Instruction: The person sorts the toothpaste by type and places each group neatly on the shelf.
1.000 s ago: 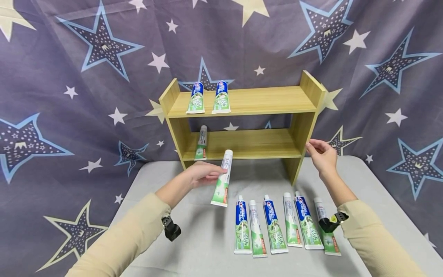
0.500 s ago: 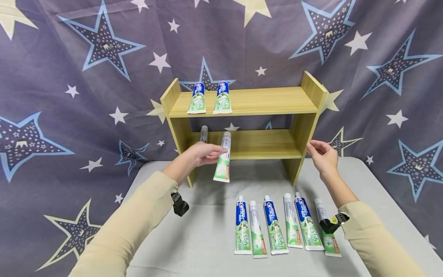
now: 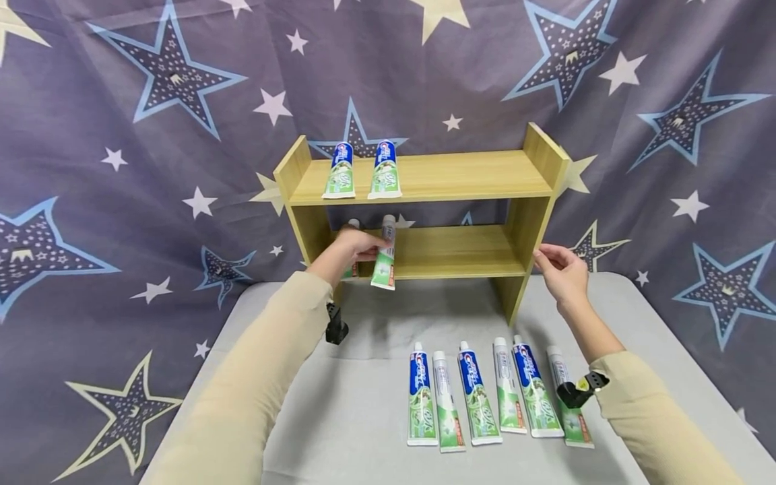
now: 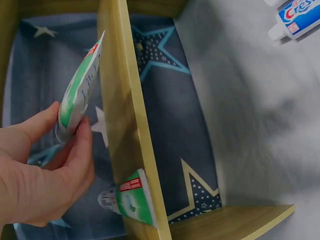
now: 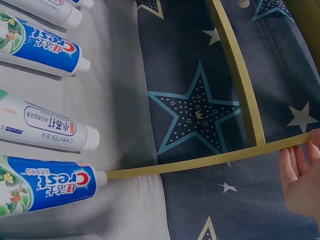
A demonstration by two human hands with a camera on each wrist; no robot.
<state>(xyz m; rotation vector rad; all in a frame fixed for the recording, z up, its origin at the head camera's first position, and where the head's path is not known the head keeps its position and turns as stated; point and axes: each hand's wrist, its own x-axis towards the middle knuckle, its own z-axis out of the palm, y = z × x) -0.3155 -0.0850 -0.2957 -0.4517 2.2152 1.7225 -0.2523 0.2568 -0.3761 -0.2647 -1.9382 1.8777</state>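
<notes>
My left hand (image 3: 358,244) pinches a white-and-green toothpaste tube (image 3: 384,266) between thumb and fingers, cap end up and back, at the front of the lower board of a wooden shelf (image 3: 463,249). In the left wrist view this held tube (image 4: 77,95) is seen edge-on above the board. Another white-and-green tube (image 4: 134,200) lies on that board at the left, partly hidden by the hand in the head view. My right hand (image 3: 565,275) holds the front edge of the shelf's right side panel (image 5: 215,160), with fingers along its outer face.
Two blue-and-green Crest tubes (image 3: 385,172) lie on the top board's left half. On the grey table (image 3: 339,417) in front, a row of blue Crest tubes (image 3: 479,397) and white-and-green tubes (image 3: 448,411) alternates. A starry curtain (image 3: 424,87) hangs behind.
My left hand has carried the tube up and forward from over the table to the lower board, beside the tube there. My right hand stays at the side panel.
</notes>
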